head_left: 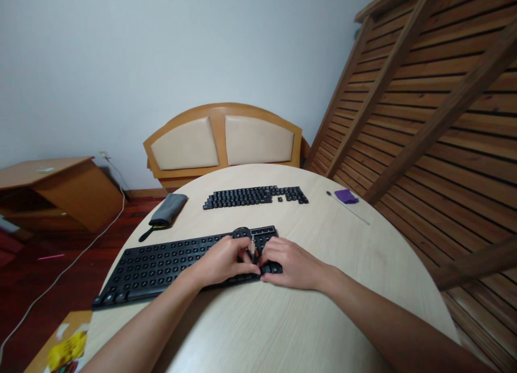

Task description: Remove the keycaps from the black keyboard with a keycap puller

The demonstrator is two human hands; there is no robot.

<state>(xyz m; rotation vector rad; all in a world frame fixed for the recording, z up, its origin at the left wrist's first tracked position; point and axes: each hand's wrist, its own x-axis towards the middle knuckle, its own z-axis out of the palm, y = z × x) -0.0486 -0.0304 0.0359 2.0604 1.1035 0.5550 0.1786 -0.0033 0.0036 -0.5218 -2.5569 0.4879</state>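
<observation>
A black keyboard [161,262] lies at a slant on the round table, most of its keycaps off and the bare key stems showing. Over its number pad end, my left hand [224,262] is closed in a pinch around a slim tool [253,246] with a pale, metallic-looking upper part; its lower end is hidden by my fingers. My right hand [288,265] is curled over the keyboard's right end, fingers on top and thumb by the near edge. A few dark keycaps [275,267] show beneath its fingers.
Farther back on the table [347,254], loose black keycaps [242,197] stand in keyboard order. A grey pouch [168,209] lies at the left. Toward the right are a purple cloth [346,196] and a thin stick with a dark tip [349,209]. A wooden slatted frame [436,147] leans at the right.
</observation>
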